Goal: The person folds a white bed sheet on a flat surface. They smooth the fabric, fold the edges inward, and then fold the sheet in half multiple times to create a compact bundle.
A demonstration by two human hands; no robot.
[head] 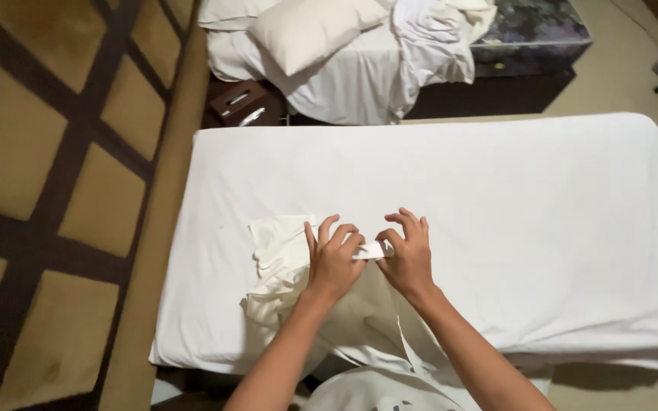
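A crumpled cream cloth lies on the near left part of a bed covered with a white sheet. My left hand and my right hand are close together on top of the cloth. Both pinch a short folded edge of the cloth between thumb and fingers, one at each end. The cloth trails from under my hands toward the bed's near edge, where my forearms hide part of it.
A second bed stands beyond, with a cream pillow and rumpled white linen. A dark bedside table sits between the beds. A panelled tan wall runs along the left.
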